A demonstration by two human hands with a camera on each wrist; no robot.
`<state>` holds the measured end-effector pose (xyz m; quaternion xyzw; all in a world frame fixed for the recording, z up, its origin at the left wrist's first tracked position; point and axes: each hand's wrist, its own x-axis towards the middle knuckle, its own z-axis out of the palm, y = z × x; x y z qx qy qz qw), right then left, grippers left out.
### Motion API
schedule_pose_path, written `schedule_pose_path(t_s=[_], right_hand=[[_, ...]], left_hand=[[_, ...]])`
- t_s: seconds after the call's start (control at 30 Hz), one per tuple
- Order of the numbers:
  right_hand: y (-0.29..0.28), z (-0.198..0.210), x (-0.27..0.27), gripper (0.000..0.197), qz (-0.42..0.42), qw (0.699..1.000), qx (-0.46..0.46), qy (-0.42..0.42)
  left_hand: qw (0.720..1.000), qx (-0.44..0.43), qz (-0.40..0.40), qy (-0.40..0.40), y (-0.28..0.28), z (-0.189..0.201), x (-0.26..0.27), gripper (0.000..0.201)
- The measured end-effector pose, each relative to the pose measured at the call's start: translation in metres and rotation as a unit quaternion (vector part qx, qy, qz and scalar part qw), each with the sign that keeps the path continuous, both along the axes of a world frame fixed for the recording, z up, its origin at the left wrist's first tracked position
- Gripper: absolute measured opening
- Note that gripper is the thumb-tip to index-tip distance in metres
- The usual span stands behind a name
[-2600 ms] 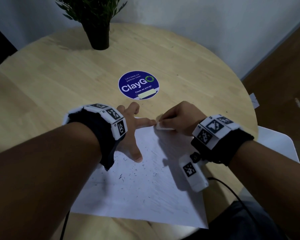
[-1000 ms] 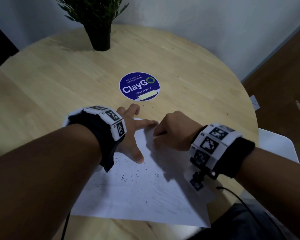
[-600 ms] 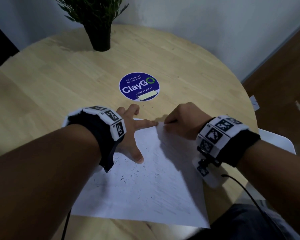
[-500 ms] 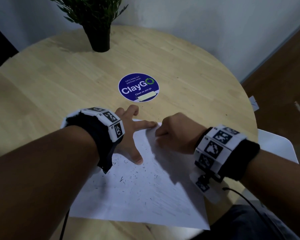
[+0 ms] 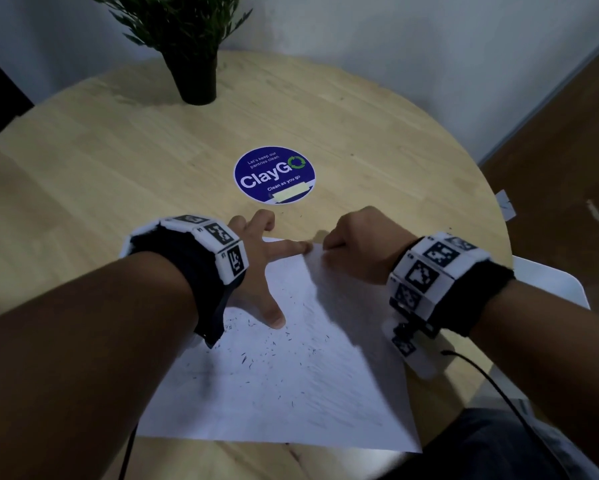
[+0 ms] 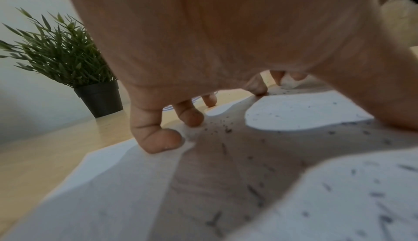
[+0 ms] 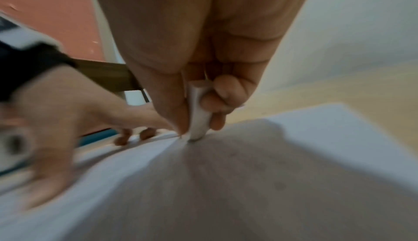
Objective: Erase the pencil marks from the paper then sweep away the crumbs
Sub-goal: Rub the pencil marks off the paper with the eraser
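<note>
The paper [image 5: 291,386] lies on the near part of the round counter [image 5: 83,174], strewn with dark crumbs [image 5: 246,358]. The left hand [image 5: 256,268] rests on its far left part, fingers spread flat. The right hand [image 5: 363,244] has its grip clamped on a white eraser [image 7: 198,118], tip touching the paper's far edge. At the far side a black pot [image 5: 195,77] holds a green plant [image 5: 173,19].

Potted plant [image 5: 190,46] stands at the far edge of the round wooden table [image 5: 83,168]. Blue round sticker [image 5: 274,174] lies at table centre.
</note>
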<state>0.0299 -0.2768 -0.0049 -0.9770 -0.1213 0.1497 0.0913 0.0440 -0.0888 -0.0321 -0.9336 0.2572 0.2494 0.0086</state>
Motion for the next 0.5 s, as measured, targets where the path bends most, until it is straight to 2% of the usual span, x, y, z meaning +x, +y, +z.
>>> schedule_pose_path(t_s=[0.1,0.17,0.27,0.37,0.4,0.5], right_hand=[[0.012,-0.001,-0.019,0.027,0.099,0.994,-0.02,0.047],[0.003,-0.001,-0.01,0.019,0.066,0.997,-0.012,0.039],[-0.005,-0.003,0.001,0.017,0.015,1.0,-0.004,0.007],[0.01,-0.006,-0.018,0.016,0.104,0.994,-0.002,0.039],[0.012,-0.006,-0.02,0.016,0.109,0.993,0.003,0.047],[-0.005,-0.004,-0.001,0.016,0.026,0.999,0.004,0.023]], left_hand=[[1.0,0.002,-0.002,0.008,0.001,0.0,0.001,0.112],[1.0,0.001,-0.001,0.007,0.0,0.0,0.001,0.112],[1.0,0.006,0.001,0.006,0.0,0.0,0.001,0.112],[1.0,0.005,-0.002,0.011,0.001,0.0,0.001,0.112],[1.0,0.006,-0.001,0.013,0.001,0.0,0.002,0.111],[1.0,0.01,0.002,0.008,0.0,0.001,0.002,0.111]])
